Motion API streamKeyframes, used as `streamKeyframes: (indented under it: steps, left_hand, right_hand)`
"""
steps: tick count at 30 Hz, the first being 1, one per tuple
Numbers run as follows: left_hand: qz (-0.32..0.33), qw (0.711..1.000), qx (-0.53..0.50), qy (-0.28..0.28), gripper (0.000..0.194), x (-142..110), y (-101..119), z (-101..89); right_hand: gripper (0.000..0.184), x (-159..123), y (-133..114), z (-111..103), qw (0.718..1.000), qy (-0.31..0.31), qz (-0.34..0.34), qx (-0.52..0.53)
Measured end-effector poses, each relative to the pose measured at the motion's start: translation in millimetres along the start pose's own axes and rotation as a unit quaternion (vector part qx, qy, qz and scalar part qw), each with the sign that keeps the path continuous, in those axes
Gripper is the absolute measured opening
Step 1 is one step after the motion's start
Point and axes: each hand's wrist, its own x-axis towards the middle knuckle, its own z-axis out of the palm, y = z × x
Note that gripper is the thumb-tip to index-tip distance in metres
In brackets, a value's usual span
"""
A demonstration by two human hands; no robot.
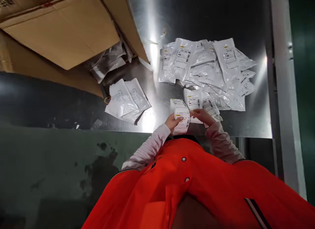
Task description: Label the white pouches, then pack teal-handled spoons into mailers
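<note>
Head camera gave me the left hand (173, 121) pinching the label strip (181, 115) just beside the packet pile (206, 66), the right hand (203, 116) at its edge (that grip I couldn't tell), so holding it flat, lightly taut, looked wisest.

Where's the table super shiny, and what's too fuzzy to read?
Head view: white glare streaks the smooth grey metal table, including between the brown cardboard box and heaped white plastic packets; head view: small print on the white paper label strip in the left hand is mostly too fuzzy to read.
</note>
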Motion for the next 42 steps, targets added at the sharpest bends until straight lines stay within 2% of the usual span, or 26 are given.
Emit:
streamKeyframes:
  steps: [1, 2, 4, 5, 7, 10, 12, 14, 16, 19, 21, 23, 26, 29, 32, 33, 35, 38, 40, 42]
  left_hand:
    - [-0.004, 1.0, -0.014, -0.01, 0.048, -13.2, -3.0, -13.9]
    - [-0.008, 0.999, -0.028, -0.02, 0.051, -28.2, -6.3, -28.9]
    - [-0.021, 0.998, -0.053, -0.032, 0.057, -60.5, -13.1, -58.6]
    - [-0.026, 0.997, -0.066, -0.012, 0.059, -75.7, -16.3, -72.3]
    - [-0.026, 0.99, -0.102, 0.089, 0.065, -100.0, -22.2, -95.8]
    - [-0.005, 0.942, -0.156, 0.298, 0.075, -117.5, -30.7, -120.5]
    - [-0.004, 0.91, -0.181, 0.373, 0.074, -120.9, -35.7, -131.0]
    - [-0.012, 0.896, -0.196, 0.398, 0.067, -122.9, -38.2, -139.2]
    - [-0.025, 0.901, -0.198, 0.385, 0.058, -125.7, -36.6, -147.6]
    - [-0.005, 0.916, -0.177, 0.361, 0.045, -128.7, -26.2, -161.9]
    - [0.051, 0.902, -0.188, 0.386, 0.044, -127.0, -16.4, -170.5]
    - [0.087, 0.879, -0.219, 0.414, 0.039, -121.8, -7.3, -176.2]
    - [0.058, 0.86, -0.247, 0.442, 0.026, -110.6, 2.0, -177.8]
    - [0.037, 0.835, -0.243, 0.493, 0.033, -99.3, 6.0, -175.2]
    - [0.033, 0.805, -0.255, 0.534, 0.038, -91.6, 5.8, -175.9]
    - [0.036, 0.804, -0.266, 0.53, 0.032, -90.3, 4.3, -177.7]
    - [0.047, 0.825, -0.289, 0.484, 0.025, -90.3, -2.0, -182.9]
    - [0.025, 0.868, -0.327, 0.373, 0.039, -94.2, -19.8, -189.7]
    - [-0.009, 0.874, -0.352, 0.335, 0.034, -96.9, -34.7, -190.8]
    - [-0.027, 0.868, -0.371, 0.327, 0.031, -97.9, -49.1, -189.4]
  right_hand:
    - [0.042, 3.0, -11.4, 23.6, 0.997, -0.064, -0.022, 0.024]
    - [0.043, 5.3, -23.2, 49.3, 0.993, -0.098, -0.042, 0.054]
    - [0.049, 7.0, -47.5, 101.1, 0.982, -0.124, -0.074, 0.119]
    - [0.052, 6.7, -59.5, 124.9, 0.979, -0.125, -0.083, 0.139]
    - [0.051, 6.4, -83.3, 164.3, 0.975, -0.144, -0.094, 0.139]
    - [0.037, 13.8, -120.7, 200.7, 0.972, -0.197, -0.112, 0.069]
    - [0.031, 25.7, -147.2, 211.7, 0.968, -0.217, -0.12, 0.023]
    - [0.036, 40.4, -173.4, 215.2, 0.967, -0.219, -0.13, -0.003]
    - [0.039, 53.8, -196.6, 214.9, 0.966, -0.208, -0.154, -0.008]
    - [0.025, 65.3, -221.4, 214.4, 0.957, -0.203, -0.207, -0.024]
    - [0.026, 67.6, -230.4, 216.1, 0.951, -0.216, -0.214, -0.046]
    - [0.035, 68.3, -235.3, 218.6, 0.952, -0.216, -0.211, -0.057]
    - [0.04, 71.1, -239.9, 221.2, 0.949, -0.185, -0.243, -0.078]
    - [0.032, 76.2, -244.2, 222.5, 0.941, -0.162, -0.272, -0.119]
    - [0.025, 84.5, -247.4, 227.0, 0.94, -0.154, -0.269, -0.143]
    - [0.023, 89.6, -248.9, 229.8, 0.939, -0.155, -0.271, -0.145]
    - [0.019, 106.2, -254.4, 237.4, 0.93, -0.16, -0.296, -0.146]
    - [0.013, 149.6, -271.9, 253.3, 0.911, -0.143, -0.349, -0.165]
    - [0.011, 186.8, -287.2, 266.5, 0.906, -0.107, -0.358, -0.199]
    - [0.013, 223.2, -299.9, 280.9, 0.905, -0.075, -0.345, -0.235]
